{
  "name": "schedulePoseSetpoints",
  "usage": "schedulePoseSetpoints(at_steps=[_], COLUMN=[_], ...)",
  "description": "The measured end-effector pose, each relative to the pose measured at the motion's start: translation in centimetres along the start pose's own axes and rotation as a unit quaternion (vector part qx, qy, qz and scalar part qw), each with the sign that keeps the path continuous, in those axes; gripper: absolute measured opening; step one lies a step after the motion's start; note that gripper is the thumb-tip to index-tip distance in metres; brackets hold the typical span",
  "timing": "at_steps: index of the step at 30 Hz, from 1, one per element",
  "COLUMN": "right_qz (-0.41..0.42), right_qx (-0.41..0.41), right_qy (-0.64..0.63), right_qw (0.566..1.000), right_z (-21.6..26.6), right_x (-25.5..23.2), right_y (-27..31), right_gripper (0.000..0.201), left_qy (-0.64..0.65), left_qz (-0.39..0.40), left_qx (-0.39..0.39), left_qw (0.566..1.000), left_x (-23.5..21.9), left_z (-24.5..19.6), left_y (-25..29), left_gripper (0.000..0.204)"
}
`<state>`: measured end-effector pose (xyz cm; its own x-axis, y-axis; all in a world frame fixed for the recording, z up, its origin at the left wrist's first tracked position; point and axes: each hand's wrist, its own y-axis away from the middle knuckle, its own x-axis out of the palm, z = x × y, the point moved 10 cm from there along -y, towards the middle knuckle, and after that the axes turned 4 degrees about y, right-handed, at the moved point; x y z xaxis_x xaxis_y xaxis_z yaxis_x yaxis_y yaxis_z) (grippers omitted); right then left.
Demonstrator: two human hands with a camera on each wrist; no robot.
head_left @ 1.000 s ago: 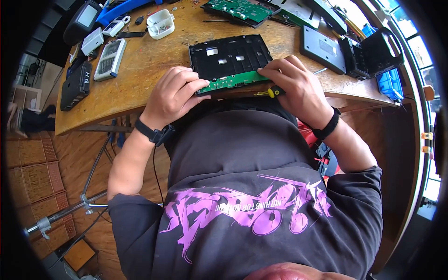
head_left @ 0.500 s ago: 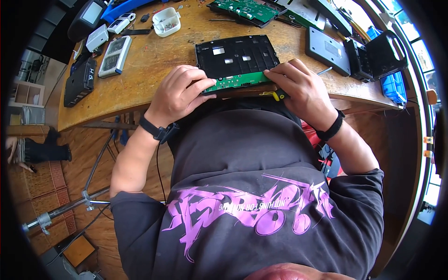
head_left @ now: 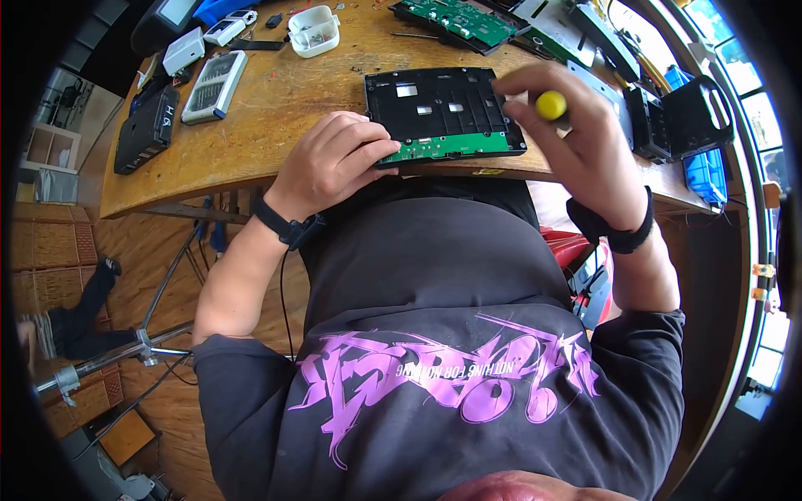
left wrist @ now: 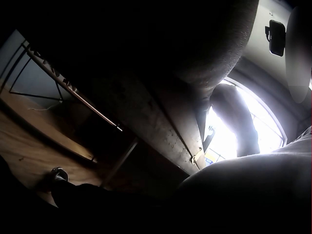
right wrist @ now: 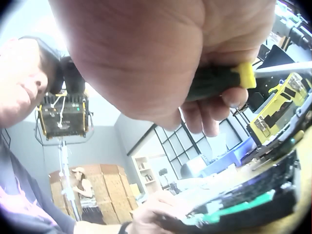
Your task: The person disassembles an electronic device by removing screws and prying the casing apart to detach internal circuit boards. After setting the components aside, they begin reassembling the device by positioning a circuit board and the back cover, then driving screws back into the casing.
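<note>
A black plastic panel with rectangular holes lies at the table's front edge, a green circuit strip along its near side. The left hand grips the panel's left front corner, thumb below and fingers on top. Above the panel's right side, the right hand is raised, curled round a screwdriver with a yellow end. In the right wrist view that hand holds the dark handle, its metal shaft pointing right. The left wrist view is mostly dark.
On the wooden table stand a white box of small parts, a bit case and a black box at left. Behind lies another green board; a black holder and blue bins are at right.
The right hand has let go of the panel's right front corner and lifted, turning the screwdriver so its yellow end shows. The left hand keeps its grip. Table items appear shifted slightly in view.
</note>
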<state>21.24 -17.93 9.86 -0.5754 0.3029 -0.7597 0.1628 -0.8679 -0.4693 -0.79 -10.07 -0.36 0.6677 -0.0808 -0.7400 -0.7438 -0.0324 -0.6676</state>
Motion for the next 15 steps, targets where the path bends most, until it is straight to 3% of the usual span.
schedulePoseSetpoints(at_steps=[1,2,4,5,7,12,14,15], right_qz=[-0.042,-0.055,-0.064,-0.06,-0.007,-0.021,-0.019,-0.019], right_qx=[-0.027,0.026,0.019,0.019,0.051,0.085,0.02,0.04], right_qy=[-0.02,-0.092,-0.104,-0.103,-0.214,-0.151,-0.086,-0.088], right_qw=[0.999,0.994,0.992,0.993,0.975,0.985,0.996,0.995], right_z=[0.2,0.0,0.1,0.0,-0.8,-0.2,0.6,0.5], right_x=[-0.6,-1.0,-1.5,-1.1,1.0,3.6,3.8,4.0], right_y=[-0.6,-0.9,-1.8,-2.1,-2.5,-3.5,-4.3,-4.4], right_gripper=[0.02,0.021,0.026,0.026,0.045,0.045,0.044,0.043], left_qy=[0.002,0.001,0.01,0.01,-0.001,0.0,0.002,-0.001], left_qz=[-0.001,-0.003,-0.009,-0.012,-0.007,-0.012,-0.016,-0.016], left_qx=[0.001,-0.001,-0.004,-0.007,0.011,0.011,0.01,0.011], left_qw=[1.0,1.0,1.0,1.0,1.0,1.0,1.0,1.0], left_x=[-0.1,-0.1,-0.1,-0.2,-0.1,0.0,0.0,0.0], left_z=[0.0,0.0,0.1,0.1,-0.2,0.0,0.2,0.2], left_y=[0.0,0.1,0.2,0.3,0.3,0.6,0.7,0.8], left_gripper=[0.052,0.052,0.051,0.051,0.051,0.051,0.051,0.051])
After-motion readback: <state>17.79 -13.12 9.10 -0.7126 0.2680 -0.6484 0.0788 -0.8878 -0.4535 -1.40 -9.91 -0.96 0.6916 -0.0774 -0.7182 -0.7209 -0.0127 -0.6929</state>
